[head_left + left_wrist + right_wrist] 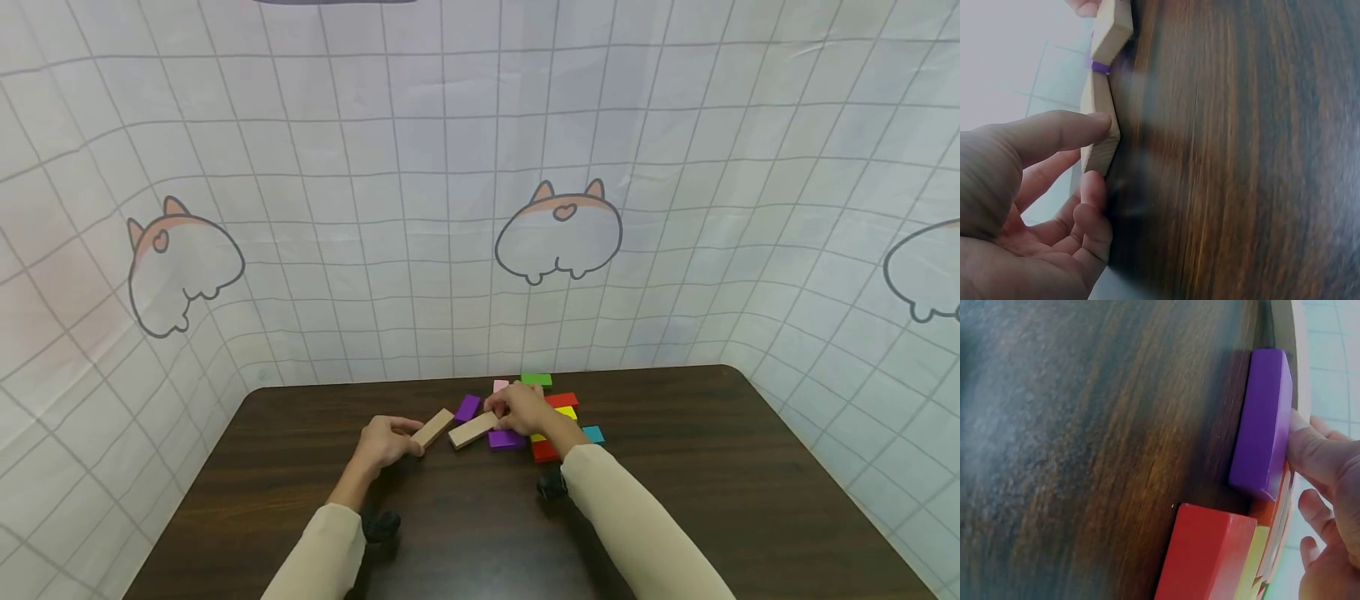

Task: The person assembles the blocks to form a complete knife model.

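My left hand [386, 442] grips the near end of a plain wooden block [432, 429] that lies slantwise on the table. In the left wrist view the thumb presses on this wooden block [1100, 115], with other fingers behind and below its end. To the right, my right hand [519, 407] holds the right end of a second plain wooden block [472, 430]. The right wrist view shows the thumb against this second block [1298, 356], partly hidden behind a purple block [1263, 422]. Another purple block [467, 408] lies behind the two wooden ones.
Around the right hand lie red [562, 400], yellow [566, 412], blue [593, 434], green [536, 379] and pink blocks [501, 386]. They stand on a dark wooden table [675, 500]. A white gridded curtain [397, 208] hangs beyond the table's far edge.
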Demonstrator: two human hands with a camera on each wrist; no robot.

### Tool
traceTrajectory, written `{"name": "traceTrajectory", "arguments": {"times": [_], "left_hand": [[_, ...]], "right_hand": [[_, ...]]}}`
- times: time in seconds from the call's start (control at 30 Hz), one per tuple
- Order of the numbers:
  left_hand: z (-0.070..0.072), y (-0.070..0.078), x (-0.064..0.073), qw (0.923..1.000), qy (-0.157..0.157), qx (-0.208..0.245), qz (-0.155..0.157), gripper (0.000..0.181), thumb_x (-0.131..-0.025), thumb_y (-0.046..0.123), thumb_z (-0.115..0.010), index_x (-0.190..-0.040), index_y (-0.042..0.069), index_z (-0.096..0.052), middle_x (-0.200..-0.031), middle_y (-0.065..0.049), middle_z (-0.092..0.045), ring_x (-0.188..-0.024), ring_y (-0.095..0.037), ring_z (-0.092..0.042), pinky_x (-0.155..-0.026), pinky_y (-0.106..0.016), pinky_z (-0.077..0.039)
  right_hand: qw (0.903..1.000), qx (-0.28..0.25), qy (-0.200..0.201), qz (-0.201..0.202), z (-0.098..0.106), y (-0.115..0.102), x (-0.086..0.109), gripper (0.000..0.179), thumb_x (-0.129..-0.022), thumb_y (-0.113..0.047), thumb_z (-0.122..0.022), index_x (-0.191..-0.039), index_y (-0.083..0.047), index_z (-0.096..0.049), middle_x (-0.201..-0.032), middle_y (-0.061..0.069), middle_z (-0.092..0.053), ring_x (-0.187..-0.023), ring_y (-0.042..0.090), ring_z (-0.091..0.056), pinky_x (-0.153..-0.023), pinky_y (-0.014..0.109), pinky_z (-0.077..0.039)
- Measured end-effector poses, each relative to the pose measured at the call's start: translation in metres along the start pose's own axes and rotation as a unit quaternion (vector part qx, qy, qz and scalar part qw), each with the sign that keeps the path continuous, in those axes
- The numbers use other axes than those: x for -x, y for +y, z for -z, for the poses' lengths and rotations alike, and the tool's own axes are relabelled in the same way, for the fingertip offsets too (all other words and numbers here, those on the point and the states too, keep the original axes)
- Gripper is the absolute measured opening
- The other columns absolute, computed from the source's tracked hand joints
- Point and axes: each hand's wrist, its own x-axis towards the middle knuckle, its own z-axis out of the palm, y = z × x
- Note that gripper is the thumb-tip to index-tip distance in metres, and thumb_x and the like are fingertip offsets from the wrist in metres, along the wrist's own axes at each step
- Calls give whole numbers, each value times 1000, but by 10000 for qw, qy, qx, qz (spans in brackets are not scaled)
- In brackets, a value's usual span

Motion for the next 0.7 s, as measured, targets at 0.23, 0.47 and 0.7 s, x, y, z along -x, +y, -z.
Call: {"name": "traceTrajectory", "arguments": {"times": [0.23,0.47,0.7], "left_hand": [[9,-4,3,9998,-130,86,80,39,-72,1,-84,-111,8,-80,-98,-11,-74,-86,-21,-64,-71,-29,-50],[17,-9,5,9991,-356,182,141,36,-78,-2,-79,-113,7,-79,-96,-10,-72,-77,-18,-59,-64,-26,-48],[26,-13,13,9975,-677,189,3,36,-81,-5,-77,-117,3,-77,-90,-8,-71,-76,-16,-62,-69,-31,-53]], "right_hand": [[9995,-193,234,95,4,1,7,19,-86,-17,-84,-102,-22,-75,-80,-10,-66,-86,12,-56,-87,47,-27],[9974,-491,486,225,15,-1,21,17,-88,-18,-81,-103,-19,-73,-81,-10,-68,-74,7,-52,-88,48,-25],[9957,-370,746,414,24,-5,44,17,-84,-20,-84,-97,-20,-73,-78,-12,-67,-73,12,-53,-85,46,-26]]}}
